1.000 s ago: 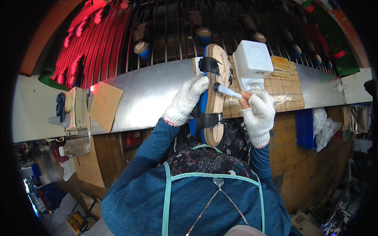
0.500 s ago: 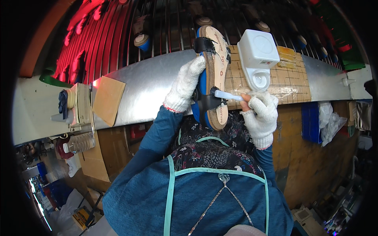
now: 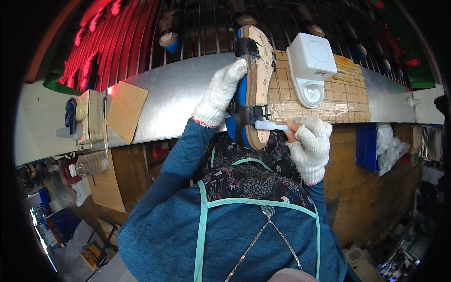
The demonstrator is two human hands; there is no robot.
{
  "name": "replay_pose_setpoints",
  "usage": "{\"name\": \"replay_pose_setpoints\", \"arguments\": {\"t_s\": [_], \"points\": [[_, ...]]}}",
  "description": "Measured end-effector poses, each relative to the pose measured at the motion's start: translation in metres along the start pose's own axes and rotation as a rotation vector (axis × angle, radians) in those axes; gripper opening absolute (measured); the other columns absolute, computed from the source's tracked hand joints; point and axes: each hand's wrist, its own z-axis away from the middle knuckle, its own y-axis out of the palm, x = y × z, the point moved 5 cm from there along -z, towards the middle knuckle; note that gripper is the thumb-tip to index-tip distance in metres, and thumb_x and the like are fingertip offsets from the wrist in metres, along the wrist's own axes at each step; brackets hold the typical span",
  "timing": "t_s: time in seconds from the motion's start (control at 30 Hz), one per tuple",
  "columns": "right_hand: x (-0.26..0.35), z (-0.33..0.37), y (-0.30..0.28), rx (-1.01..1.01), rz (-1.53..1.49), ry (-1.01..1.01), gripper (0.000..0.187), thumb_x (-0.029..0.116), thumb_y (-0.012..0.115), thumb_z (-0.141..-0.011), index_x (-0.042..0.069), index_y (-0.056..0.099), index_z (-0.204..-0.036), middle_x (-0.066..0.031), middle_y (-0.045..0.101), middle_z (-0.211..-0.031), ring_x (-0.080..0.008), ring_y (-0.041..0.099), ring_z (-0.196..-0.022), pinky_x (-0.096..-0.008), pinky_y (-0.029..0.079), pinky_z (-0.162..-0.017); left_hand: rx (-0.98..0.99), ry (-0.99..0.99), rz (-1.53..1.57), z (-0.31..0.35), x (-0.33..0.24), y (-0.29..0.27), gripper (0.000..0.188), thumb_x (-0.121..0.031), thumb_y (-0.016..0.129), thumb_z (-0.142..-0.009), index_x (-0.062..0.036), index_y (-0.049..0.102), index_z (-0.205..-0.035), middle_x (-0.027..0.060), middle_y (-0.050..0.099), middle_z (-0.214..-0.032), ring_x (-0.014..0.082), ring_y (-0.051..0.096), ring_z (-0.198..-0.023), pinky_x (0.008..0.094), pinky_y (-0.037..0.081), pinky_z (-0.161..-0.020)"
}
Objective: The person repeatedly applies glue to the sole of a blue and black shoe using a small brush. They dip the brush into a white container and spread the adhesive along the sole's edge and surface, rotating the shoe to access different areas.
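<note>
My left hand [image 3: 220,90], in a white knit glove, grips the left side of a sandal upper on a blue shoe last [image 3: 257,84], its tan underside facing up and black straps folded over the edges. Between the bare thumb and fingertips of my gloved right hand [image 3: 309,145] is a small brush with a whitish handle [image 3: 275,126]. The brush's tip touches the sandal near the lower black strap [image 3: 256,113]. To the right of the sandal stands a white dispenser bottle [image 3: 312,56] with a small round cup [image 3: 312,92] at its near end.
Cardboard [image 3: 345,107] covers part of the metal bench [image 3: 164,101]. A yellowish block [image 3: 344,68] lies right of the dispenser, a tan board [image 3: 127,112] to the left. Beyond runs a roller conveyor [image 3: 197,33] bearing other lasts. A blue bin [image 3: 366,146] hangs below at right.
The brush has moved slightly downward along the sandal, from the lower strap's upper part to its lower edge. The sandal has shifted a little up and left, still held by my left hand.
</note>
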Motion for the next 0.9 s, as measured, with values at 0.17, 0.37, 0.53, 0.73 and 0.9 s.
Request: {"name": "replay_pose_setpoints", "arguments": {"t_s": [0.17, 0.37, 0.53, 0.73, 0.9], "points": [[-0.008, -0.011, -0.006, 0.01, -0.189, 0.009, 0.019, 0.006, 0.079, -0.068, 0.009, 0.073, -0.085, -0.0047, 0.068, -0.085, -0.023, 0.061, -0.079, -0.0355, 0.043, -0.077, 0.018, -0.225, 0.26, 0.007, 0.009, 0.006, 0.07, -0.058, 0.057, -0.096, -0.0014, 0.056, -0.137, 0.013, 0.066, -0.123, 0.0185, 0.066, -0.109, 0.0325, 0.054, -0.093], [-0.052, -0.058, 0.006, -0.143, -0.257, 0.356, 0.015, 0.013, 0.074, -0.088, 0.001, 0.074, -0.097, -0.0074, 0.062, -0.084, -0.0129, 0.06, -0.074, -0.029, 0.048, -0.064, 0.128, -0.176, 0.427, 0.015, 0.01, 0.019, 0.057, -0.047, 0.058, -0.1, -0.0019, 0.057, -0.134, 0.0112, 0.069, -0.119, 0.0154, 0.069, -0.104, 0.0303, 0.057, -0.09], [-0.04, -0.064, 0.012, 0.126, -0.452, 0.297, 0.016, 0.012, 0.074, -0.088, 0.0, 0.074, -0.097, -0.0053, 0.061, -0.085, -0.0113, 0.057, -0.076, -0.026, 0.044, -0.065, 0.06, -0.058, 0.3, 0.025, 0.001, 0.005, 0.057, -0.046, 0.057, -0.101, 0.0005, 0.057, -0.132, 0.0108, 0.069, -0.116, 0.0147, 0.068, -0.101, 0.0287, 0.055, -0.09], [-0.056, -0.051, 0.027, -0.04, -0.577, 0.511, 0.014, 0.009, 0.071, -0.089, -0.001, 0.072, -0.099, -0.0007, 0.056, -0.082, -0.0079, 0.053, -0.078, -0.025, 0.042, -0.067, 0.054, -0.058, 0.315, 0.022, 0.001, 0.006, 0.056, -0.045, 0.057, -0.101, 0.0009, 0.058, -0.132, 0.0107, 0.068, -0.118, 0.0153, 0.066, -0.105, 0.0304, 0.054, -0.092], [-0.048, -0.02, 0.044, 0.14, -0.688, 0.674, 0.013, 0.008, 0.071, -0.088, -0.003, 0.07, -0.094, -0.0019, 0.055, -0.08, -0.0092, 0.052, -0.073, -0.0259, 0.041, -0.063, -0.07, -0.044, 0.327, 0.019, 0.007, -0.001, 0.059, -0.044, 0.064, -0.097, 0.0025, 0.058, -0.132, 0.0119, 0.067, -0.12, 0.0161, 0.064, -0.107, 0.0306, 0.051, -0.096]]}}
